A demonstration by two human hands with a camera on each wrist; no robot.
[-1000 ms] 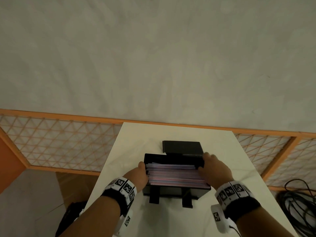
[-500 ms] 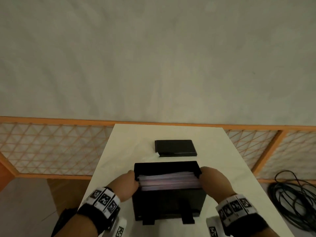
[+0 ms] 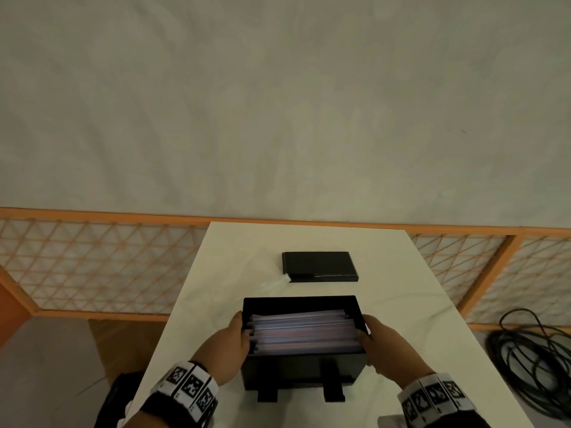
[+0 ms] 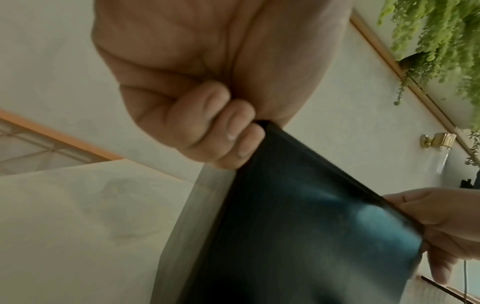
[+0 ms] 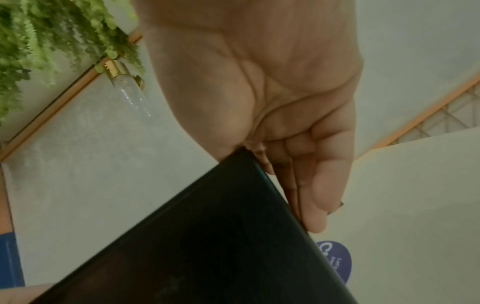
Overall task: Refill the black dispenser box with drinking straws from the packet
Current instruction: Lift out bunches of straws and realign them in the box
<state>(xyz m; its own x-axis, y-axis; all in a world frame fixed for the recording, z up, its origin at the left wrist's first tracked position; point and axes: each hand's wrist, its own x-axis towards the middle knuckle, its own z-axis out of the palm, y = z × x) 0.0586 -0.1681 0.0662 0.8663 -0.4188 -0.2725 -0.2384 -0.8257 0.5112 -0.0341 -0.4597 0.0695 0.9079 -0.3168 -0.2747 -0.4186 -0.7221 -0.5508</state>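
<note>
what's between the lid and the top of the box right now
Nothing visible. The lid lies flat on the table behind the box. The box is open on top, straws below its rim; both hands grip its ends.

table (image 3: pixel 432 329): white, bare at right
cables (image 3: pixel 531 350): black coil, floor, near right
lattice screen (image 3: pixel 92 267): orange frame, far side
plants (image 5: pixel 39 37): green, hanging, by wall lamp (image 5: pixel 127 86)
</note>
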